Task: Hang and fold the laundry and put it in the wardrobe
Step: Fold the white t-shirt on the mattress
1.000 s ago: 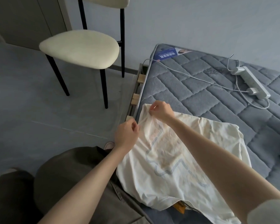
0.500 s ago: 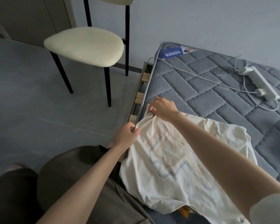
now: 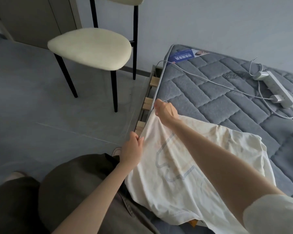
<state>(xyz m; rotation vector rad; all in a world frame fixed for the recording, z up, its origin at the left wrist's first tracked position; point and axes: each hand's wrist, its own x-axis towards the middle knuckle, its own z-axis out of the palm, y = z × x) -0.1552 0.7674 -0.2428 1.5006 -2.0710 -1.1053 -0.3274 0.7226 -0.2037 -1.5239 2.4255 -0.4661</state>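
The grey quilted mattress [image 3: 210,105] carries the white T-shirt [image 3: 176,179], which lies spread over its near corner below and to the right of both grips, its lower edge hanging past the mattress side toward the person's olive-brown trousers [image 3: 78,191]. Well beyond the right grip, on the far side of the mattress, a white power strip [image 3: 280,89] lies with a plug in it and a pale cable [image 3: 210,81] trailing across the quilting. The right hand [image 3: 166,111] reaches forward over the shirt, arm almost straight, knuckles up, fingers curled and pinching the shirt's top edge at the mattress piping. The left hand [image 3: 131,148] sits nearer and lower, off the mattress side, thumb and fingers closed on the same edge. The cloth is drawn into taut folds between the two grips. The shirt is creased, faintly yellowed, with a pale blue outlined print showing through. Just left of the right grip the wooden bed slats [image 3: 146,103] show; further left stands a cream-seated chair [image 3: 90,46] on black legs.
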